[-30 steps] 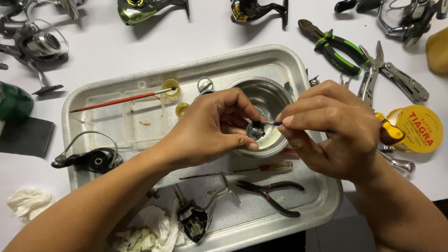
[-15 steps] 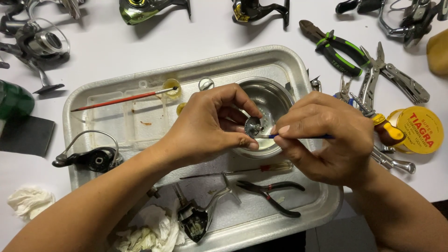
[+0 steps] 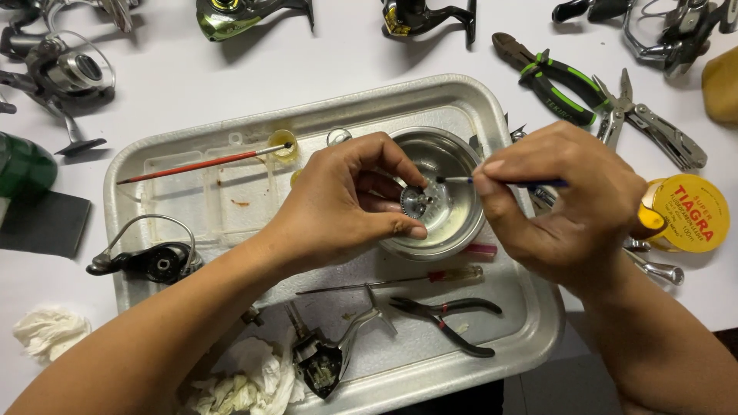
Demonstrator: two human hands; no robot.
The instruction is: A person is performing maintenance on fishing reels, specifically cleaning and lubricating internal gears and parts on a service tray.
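The small round metal gear sits pinched between the thumb and fingertips of your left hand, held just above the steel bowl that rests in the aluminium tray. Your right hand is clenched around a thin blue-handled brush, whose dark tip touches the gear's upper right edge. Compared with half a second ago, your right hand has drawn back to the right, so more of the brush's shaft now shows between hand and gear.
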